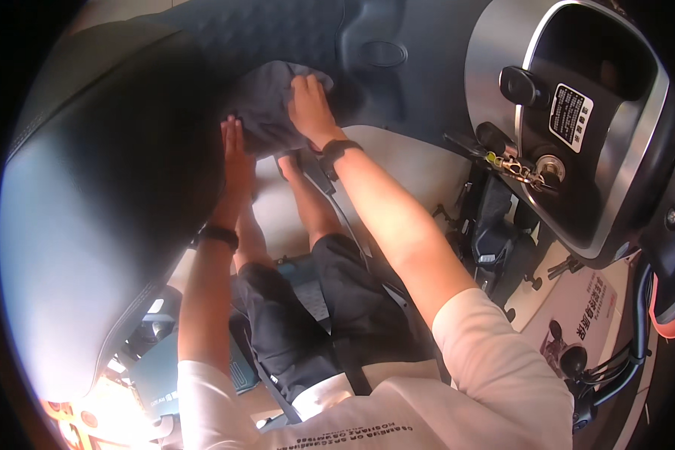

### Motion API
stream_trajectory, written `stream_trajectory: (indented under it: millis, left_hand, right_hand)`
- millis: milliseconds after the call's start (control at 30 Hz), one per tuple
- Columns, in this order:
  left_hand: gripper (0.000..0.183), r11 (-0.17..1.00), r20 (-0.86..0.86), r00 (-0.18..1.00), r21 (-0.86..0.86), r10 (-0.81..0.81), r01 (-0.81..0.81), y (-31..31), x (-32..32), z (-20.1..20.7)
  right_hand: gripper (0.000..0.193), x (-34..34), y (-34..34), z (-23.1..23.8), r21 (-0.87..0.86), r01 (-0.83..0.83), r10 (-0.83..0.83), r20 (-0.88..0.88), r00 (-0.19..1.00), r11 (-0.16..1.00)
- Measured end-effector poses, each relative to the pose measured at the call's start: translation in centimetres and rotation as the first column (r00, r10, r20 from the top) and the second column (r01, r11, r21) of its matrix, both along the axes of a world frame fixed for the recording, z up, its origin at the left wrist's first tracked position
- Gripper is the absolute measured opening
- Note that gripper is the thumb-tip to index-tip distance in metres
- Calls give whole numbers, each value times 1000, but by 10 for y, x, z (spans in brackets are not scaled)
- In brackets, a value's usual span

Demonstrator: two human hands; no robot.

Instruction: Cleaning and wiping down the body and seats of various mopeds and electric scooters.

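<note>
A dark grey cloth [266, 101] lies bunched over the black footboard of a scooter, close to the seat. My right hand [311, 109] grips the cloth's right part, its fingers bent into the fabric. At the cloth's left edge is my left hand [237, 154], with its fingers stretched out beside the black side of the seat [139, 142]. Whether those fingers touch the cloth or only the seat side, I cannot tell. Dark bands circle both my wrists.
To the right stands the scooter's front panel [611, 150], with a bunch of keys [517, 166] hanging at its lock and a black hook [523, 86] above. The large seat fills the left side. Handlebars of other scooters [615, 375] and a printed floor mat [577, 319] lie beyond.
</note>
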State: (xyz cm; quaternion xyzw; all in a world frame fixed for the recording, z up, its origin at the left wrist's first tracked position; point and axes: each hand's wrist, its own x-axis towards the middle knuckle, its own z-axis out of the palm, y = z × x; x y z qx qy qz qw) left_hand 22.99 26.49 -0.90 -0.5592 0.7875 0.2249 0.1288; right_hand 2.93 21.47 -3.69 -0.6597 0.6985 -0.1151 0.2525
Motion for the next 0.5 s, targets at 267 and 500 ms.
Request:
stream_trajectory:
  millis: [267, 500]
  left_hand:
    - [93, 973, -260, 949, 102, -177, 209, -13, 25, -2]
    - [74, 961, -230, 933, -52, -276, 271, -17, -29, -25]
  right_hand:
    - [26, -8, -9, 1, 218, 585, -556, -184, 811, 781]
    - [49, -38, -27, -17, 405, 914, -983, 173, -63, 13]
